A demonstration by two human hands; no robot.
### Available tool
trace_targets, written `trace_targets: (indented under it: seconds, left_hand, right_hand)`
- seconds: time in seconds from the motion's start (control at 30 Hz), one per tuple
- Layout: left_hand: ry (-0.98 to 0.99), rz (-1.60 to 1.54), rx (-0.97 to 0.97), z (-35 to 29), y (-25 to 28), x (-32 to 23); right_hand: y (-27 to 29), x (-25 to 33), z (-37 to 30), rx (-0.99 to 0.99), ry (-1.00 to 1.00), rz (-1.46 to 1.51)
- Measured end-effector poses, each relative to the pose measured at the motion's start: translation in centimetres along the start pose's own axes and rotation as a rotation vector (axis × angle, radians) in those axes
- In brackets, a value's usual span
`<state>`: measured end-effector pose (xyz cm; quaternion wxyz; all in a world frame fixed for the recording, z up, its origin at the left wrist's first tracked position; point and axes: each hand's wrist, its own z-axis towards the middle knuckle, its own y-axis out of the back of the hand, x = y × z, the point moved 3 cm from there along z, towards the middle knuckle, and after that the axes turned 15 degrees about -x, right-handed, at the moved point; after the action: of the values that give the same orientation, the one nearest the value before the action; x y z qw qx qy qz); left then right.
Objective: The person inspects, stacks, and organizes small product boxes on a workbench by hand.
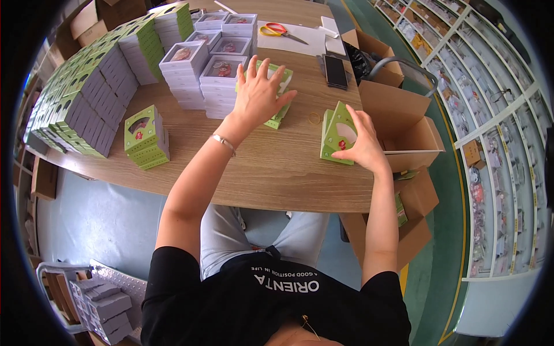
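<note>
My left hand (259,95) is open, its fingers spread, over a small stack of green boxes (283,95) that it partly hides. Whether the palm touches them I cannot tell. On the right, my right hand (366,147) grips a green box (336,137) with a cut-out window and a small red figure printed on it, thumb near its lower edge and fingers along its right side. Another green box seems to lie beneath it. White boxes with clear lids (222,70) and small red items inside stand stacked just left of my left hand.
A short green stack (147,138) stands at the left, before a long wall of green-and-white boxes (101,83). Scissors (283,32), a phone (335,71) and a rubber band (314,117) lie on the wooden table (259,179). Open cartons (404,118) adjoin its right edge.
</note>
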<state>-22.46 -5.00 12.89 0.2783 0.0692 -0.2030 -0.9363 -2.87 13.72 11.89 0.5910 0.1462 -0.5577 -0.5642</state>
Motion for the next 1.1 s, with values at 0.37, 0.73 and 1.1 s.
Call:
trace_targets:
  seconds: [0.37, 0.73, 1.1]
  left_hand:
    - [0.920, -0.887, 0.240, -10.0, 8.6, -3.1]
    - [1.466, -1.101, 0.239, -16.4, 9.0, -1.0]
    - [1.334, -1.013, 0.167, -15.7, 9.4, -0.9]
  right_hand:
    - [-6.3, 10.1, -6.1, 0.054, 0.234, -0.030]
    - [-10.5, 13.6, -8.0, 0.000, 0.365, 0.115]
    - [-10.8, 12.4, -6.9, -0.049, 0.183, 0.468]
